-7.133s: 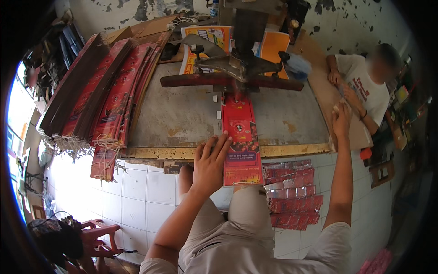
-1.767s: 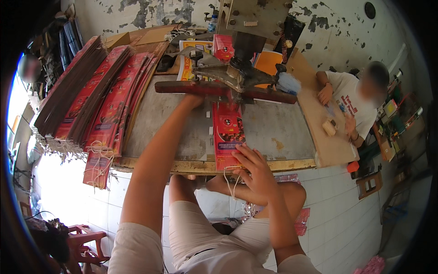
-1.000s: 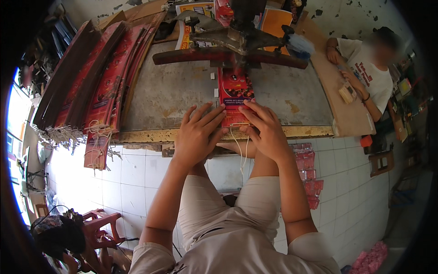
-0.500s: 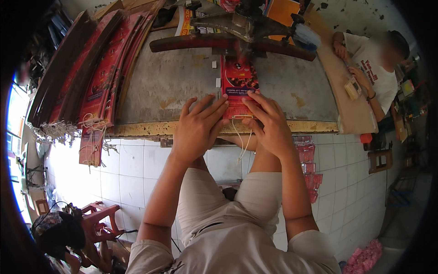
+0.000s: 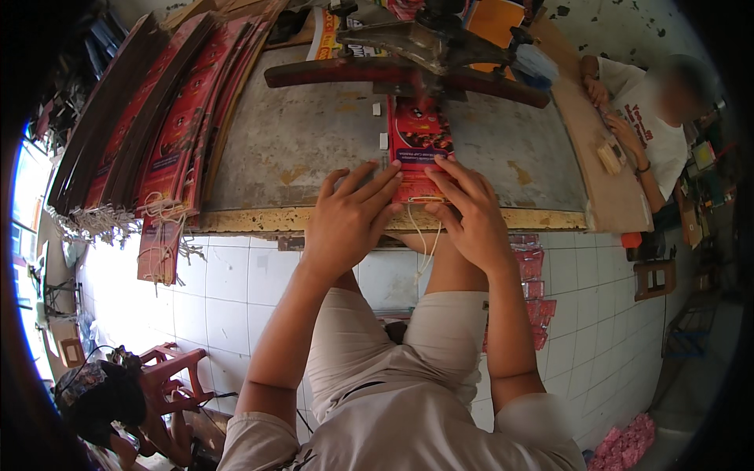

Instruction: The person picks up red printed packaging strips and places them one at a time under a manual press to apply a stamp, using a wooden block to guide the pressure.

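Note:
A flat red printed paper piece (image 5: pixel 421 141) lies on the grey-topped table (image 5: pixel 314 149), its far end under a dark metal bar. A thin pale cord (image 5: pixel 424 243) is looped through its near end and hangs over the table's edge. My left hand (image 5: pixel 345 216) rests at the piece's left edge, fingers stretched out and touching it. From the right, my right hand (image 5: pixel 470 212) lies with fingers spread on its near part. Both hands are open and grip nothing. Two small white blocks (image 5: pixel 384 141) sit just left of the piece.
Tall stacks of similar red pieces (image 5: pixel 169 149) with cord ends stand at the left. A dark metal frame with a curved bar (image 5: pixel 338 73) spans the far side. At the right a person (image 5: pixel 640 118) works by the table. Red packets (image 5: pixel 534 290) lie on the tiled floor.
The whole scene has shifted slightly rightward in view. My hands keep nearly the same flat pose on the red piece; nothing is taken up or let go.

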Demonstrator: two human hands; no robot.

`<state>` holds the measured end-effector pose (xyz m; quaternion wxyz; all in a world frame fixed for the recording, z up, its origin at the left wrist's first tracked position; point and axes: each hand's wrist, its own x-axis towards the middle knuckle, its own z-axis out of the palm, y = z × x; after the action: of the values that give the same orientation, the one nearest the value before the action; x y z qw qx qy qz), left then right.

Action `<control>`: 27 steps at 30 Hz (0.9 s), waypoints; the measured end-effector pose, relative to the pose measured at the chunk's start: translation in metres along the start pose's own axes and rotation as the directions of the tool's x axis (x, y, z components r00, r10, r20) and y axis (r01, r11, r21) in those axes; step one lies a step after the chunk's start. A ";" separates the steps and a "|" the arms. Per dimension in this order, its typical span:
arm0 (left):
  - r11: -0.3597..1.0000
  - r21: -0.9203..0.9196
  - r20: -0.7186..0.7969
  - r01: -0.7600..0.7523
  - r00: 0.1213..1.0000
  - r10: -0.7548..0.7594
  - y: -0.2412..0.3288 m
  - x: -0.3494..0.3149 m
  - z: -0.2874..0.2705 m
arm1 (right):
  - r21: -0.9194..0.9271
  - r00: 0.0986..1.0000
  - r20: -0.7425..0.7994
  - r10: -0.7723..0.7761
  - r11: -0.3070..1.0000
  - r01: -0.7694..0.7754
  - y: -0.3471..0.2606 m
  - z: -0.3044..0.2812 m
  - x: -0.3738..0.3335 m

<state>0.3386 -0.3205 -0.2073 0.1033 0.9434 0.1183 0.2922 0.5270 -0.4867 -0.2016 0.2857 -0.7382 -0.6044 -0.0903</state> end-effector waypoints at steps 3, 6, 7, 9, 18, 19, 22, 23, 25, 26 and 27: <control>1.000 -0.009 -0.005 -0.005 1.000 0.005 0.000 0.001 0.000 | 0.012 1.000 -0.006 0.008 1.000 -0.008 -0.001 -0.002 0.000; 1.000 -0.005 -0.005 -0.011 1.000 0.011 -0.001 -0.001 0.000 | 0.024 1.000 -0.007 0.013 1.000 -0.013 -0.004 -0.001 -0.001; 1.000 -0.003 -0.005 -0.012 1.000 0.012 -0.001 -0.002 0.000 | 0.028 1.000 -0.005 0.015 0.999 -0.015 -0.004 -0.001 -0.001; 1.000 -0.018 -0.012 -0.012 1.000 0.012 0.000 -0.001 0.000 | 0.018 1.000 -0.016 0.010 1.000 -0.010 -0.005 -0.003 -0.001; 1.000 -0.001 0.028 0.008 1.000 -0.008 -0.001 -0.003 0.003 | 0.239 0.997 0.025 0.073 0.968 -0.076 0.009 -0.009 -0.005; 1.000 0.012 0.043 0.016 0.999 -0.016 -0.001 -0.005 0.002 | 0.347 0.995 0.051 0.085 0.933 -0.098 0.019 -0.017 -0.006; 0.998 0.064 0.026 -0.001 1.000 0.000 0.020 -0.011 0.004 | -0.030 0.940 -0.115 0.321 0.945 -0.326 0.111 -0.069 -0.019; 0.997 0.056 0.037 -0.045 0.998 0.043 0.029 -0.008 0.009 | -0.131 0.857 -0.224 0.464 0.857 -0.499 0.164 -0.087 -0.030; 0.993 0.026 0.065 -0.113 0.992 0.111 0.051 -0.004 0.028 | -0.430 0.849 -0.399 0.348 0.747 -0.508 0.269 -0.137 -0.057; 0.996 0.023 0.093 -0.083 0.992 0.081 0.063 -0.004 0.034 | -0.505 0.847 -0.411 0.337 0.690 -0.519 0.289 -0.158 -0.061; 0.998 0.013 0.120 -0.058 0.991 0.056 0.076 -0.003 0.040 | -0.514 0.838 -0.376 0.395 0.664 -0.543 0.308 -0.174 -0.067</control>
<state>0.3719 -0.3984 -0.2209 0.0941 0.9629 0.0874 0.2372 0.8372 -0.6676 -0.1874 0.1182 -0.9046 -0.2934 -0.2857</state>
